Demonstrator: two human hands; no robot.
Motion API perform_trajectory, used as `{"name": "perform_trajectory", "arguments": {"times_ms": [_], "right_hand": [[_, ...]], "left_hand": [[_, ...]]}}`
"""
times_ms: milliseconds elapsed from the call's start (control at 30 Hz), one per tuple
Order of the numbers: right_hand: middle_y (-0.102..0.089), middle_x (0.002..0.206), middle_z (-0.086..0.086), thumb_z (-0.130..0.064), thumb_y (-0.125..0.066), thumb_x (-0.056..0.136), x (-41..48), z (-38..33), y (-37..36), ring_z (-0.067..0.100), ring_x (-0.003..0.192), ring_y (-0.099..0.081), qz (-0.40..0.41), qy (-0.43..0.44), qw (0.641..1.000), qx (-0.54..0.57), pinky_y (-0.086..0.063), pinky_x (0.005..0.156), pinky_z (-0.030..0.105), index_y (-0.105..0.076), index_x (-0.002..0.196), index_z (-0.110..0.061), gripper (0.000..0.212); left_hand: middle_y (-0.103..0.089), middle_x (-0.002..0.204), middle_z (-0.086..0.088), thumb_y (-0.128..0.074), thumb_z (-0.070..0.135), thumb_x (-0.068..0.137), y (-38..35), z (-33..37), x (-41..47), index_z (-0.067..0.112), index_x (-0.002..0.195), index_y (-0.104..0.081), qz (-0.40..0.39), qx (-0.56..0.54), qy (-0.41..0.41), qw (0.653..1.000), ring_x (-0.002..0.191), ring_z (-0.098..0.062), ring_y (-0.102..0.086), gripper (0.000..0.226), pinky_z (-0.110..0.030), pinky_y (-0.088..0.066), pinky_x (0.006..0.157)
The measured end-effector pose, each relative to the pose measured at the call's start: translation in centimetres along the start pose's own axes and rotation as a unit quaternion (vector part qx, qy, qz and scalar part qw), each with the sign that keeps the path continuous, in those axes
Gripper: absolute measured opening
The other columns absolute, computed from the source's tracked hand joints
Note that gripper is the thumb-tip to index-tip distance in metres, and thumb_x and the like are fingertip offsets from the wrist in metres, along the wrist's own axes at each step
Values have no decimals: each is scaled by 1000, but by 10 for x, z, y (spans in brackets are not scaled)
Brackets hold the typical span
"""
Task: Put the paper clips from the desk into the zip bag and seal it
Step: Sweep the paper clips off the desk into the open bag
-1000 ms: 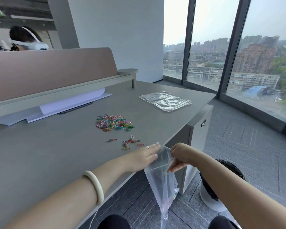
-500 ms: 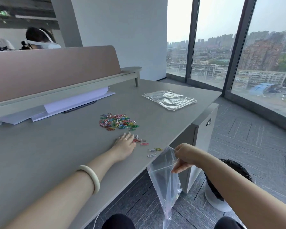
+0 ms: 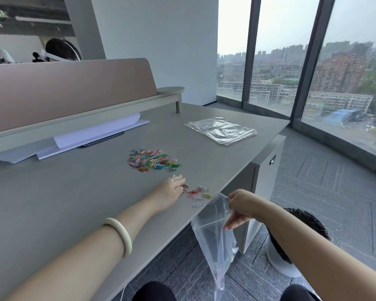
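The grey bench (image 3: pixel 52 203) fills the view. A stack of clear bags (image 3: pixel 221 130) lies at two o'clock near its far corner. The zip bag (image 3: pixel 215 235) hangs off the bench's near edge at five o'clock, its mouth pinched in the right hand (image 3: pixel 242 206). A heap of coloured paper clips (image 3: pixel 153 159) sits centre. The left hand (image 3: pixel 169 191) rests flat, fingers loose, touching a few scattered clips (image 3: pixel 197 193) just beside the bag's mouth.

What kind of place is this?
Probably a high-rise office: a grey desk with a divider panel, paper sheets, and tall windows overlooking a city.
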State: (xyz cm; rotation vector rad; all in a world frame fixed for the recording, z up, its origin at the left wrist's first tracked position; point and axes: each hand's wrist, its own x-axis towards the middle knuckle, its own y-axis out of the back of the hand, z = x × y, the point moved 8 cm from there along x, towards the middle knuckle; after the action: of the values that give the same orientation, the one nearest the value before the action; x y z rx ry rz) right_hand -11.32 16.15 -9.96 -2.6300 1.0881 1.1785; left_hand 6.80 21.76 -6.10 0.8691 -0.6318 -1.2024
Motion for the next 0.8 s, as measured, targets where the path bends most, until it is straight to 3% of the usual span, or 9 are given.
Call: {"name": "perform_trajectory", "arguments": {"times_ms": [100, 167, 233, 300, 367, 467, 633, 800], "right_hand": [[-59, 64, -1, -6, -37, 97, -3, -4, -4, 14, 35, -61, -7, 22, 1000, -13, -48, 41, 18, -55, 77, -22, 31], [-63, 54, 1, -4, -38, 96, -3, -4, -4, 16, 38, -62, 7, 27, 999, -30, -52, 46, 20, -60, 90, -16, 26], [-66, 62, 11, 1, -39, 94, 0, -6, -1, 19, 45, -64, 37, 62, 994, -77, -58, 60, 28, -57, 115, 3, 28], [-63, 74, 14, 4, -41, 92, -1, -8, 0, 19, 49, -65, 52, 91, 989, -102, -58, 71, 33, -52, 120, 11, 30], [-63, 77, 14, 4, -42, 92, -2, -9, 0, 18, 48, -65, 52, 99, 988, -106, -58, 72, 34, -53, 119, 12, 30], [-64, 76, 13, 3, -42, 92, -2, -10, 0, 17, 47, -65, 46, 101, 988, -108, -58, 73, 33, -53, 119, 10, 30], [-64, 74, 12, 3, -41, 93, -5, -10, 0, 16, 47, -65, 47, 107, 987, -112, -58, 73, 34, -54, 119, 10, 30], [-65, 81, 14, 2, -43, 93, -5, -10, -2, 15, 47, -65, 52, 111, 985, -122, -59, 70, 31, -55, 118, 10, 29]], "left_hand": [[-20, 156, -5, -31, 10, 97, -12, 11, -2, 8, 142, -29, -20, -10, -23, 999, 146, -13, -13, 45, -21, -7, 116], [-22, 155, -3, -32, 9, 98, -20, 23, -4, 9, 142, -30, -50, -22, -45, 998, 145, -10, -15, 45, -16, -8, 112], [-29, 153, 0, -33, 9, 97, -23, 32, -6, 12, 141, -35, -61, -41, -62, 995, 143, -8, -20, 44, -10, -11, 105], [-35, 150, 1, -35, 8, 96, -19, 34, -5, 12, 139, -40, -48, -61, -63, 995, 140, -8, -27, 43, -5, -14, 98], [-37, 149, 1, -36, 7, 95, -16, 35, -2, 11, 137, -41, -42, -66, -64, 995, 139, -9, -29, 43, -2, -14, 96], [-39, 148, 2, -36, 5, 94, -23, 43, -4, 13, 136, -44, -74, -54, -82, 992, 141, -8, -27, 43, -8, -13, 103], [-47, 143, -1, -39, -1, 91, -31, 53, -12, 13, 129, -54, -103, -64, -119, 985, 137, -7, -31, 43, -5, -15, 103], [-52, 139, -2, -41, -2, 89, -27, 63, -23, 14, 124, -58, -112, -99, -125, 981, 134, -7, -38, 42, -19, -22, 113]]}}
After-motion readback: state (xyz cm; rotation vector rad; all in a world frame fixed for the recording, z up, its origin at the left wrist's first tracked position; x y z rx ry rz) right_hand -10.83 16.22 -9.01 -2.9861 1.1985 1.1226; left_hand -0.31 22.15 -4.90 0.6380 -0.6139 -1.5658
